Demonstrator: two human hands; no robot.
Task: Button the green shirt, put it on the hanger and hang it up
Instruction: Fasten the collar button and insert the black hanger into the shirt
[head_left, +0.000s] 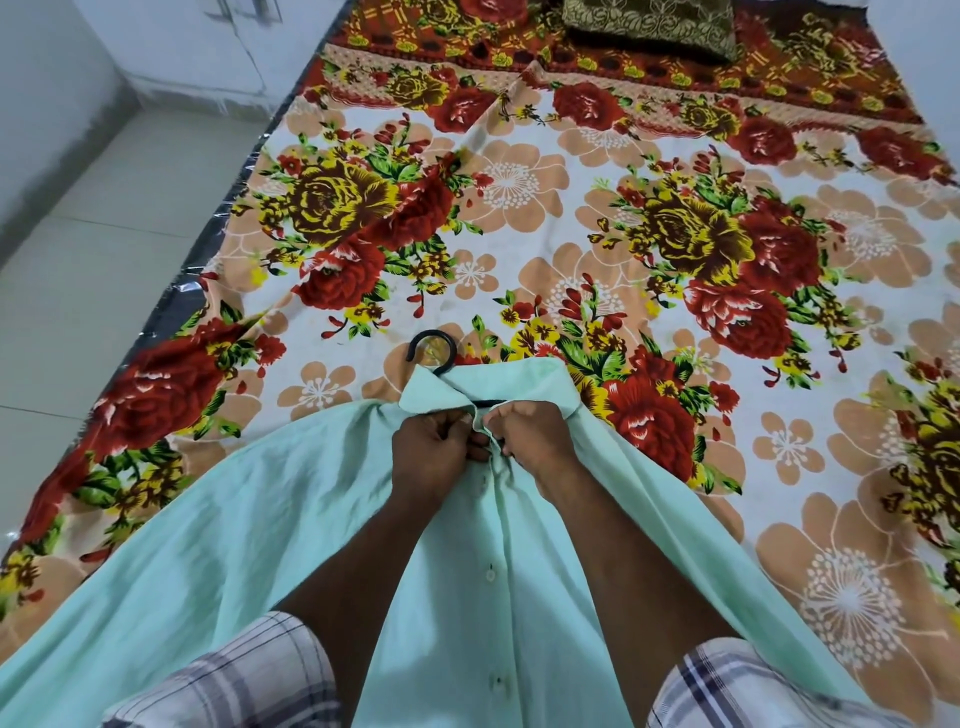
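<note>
- Two hands met at the top of the shirt front, just below the collar, with both forearms reaching over the garment.
- The left hand (434, 452) had its fingers curled and pinched the left edge of the placket.
- The right hand (530, 436) had its fingers curled and pinched the opposite edge of the placket, its fingertips touching those of the left hand.
- The green shirt (234, 545) lay front up on the bedsheet (519, 234), with its collar pointing away from the person and its lower part drawn toward the person's body.
- One white button (490, 574) showed on the placket below the hands, where the two front edges lay together.
- The black hanger (434, 353) sat inside the shirt. Its hook projected past the collar onto the bedsheet, and a short length of its bar showed in the collar opening. The rest was hidden by the fabric.
- The button or buttonhole between the fingertips was hidden.
- Plaid sleeves (249, 670) covered both upper arms at the bottom edge of the view.
- A dark patterned cushion (649, 26) rested at the far end of the bed, well apart from the shirt.
- The pale tiled floor (78, 260) ran along the left side of the bed.
</note>
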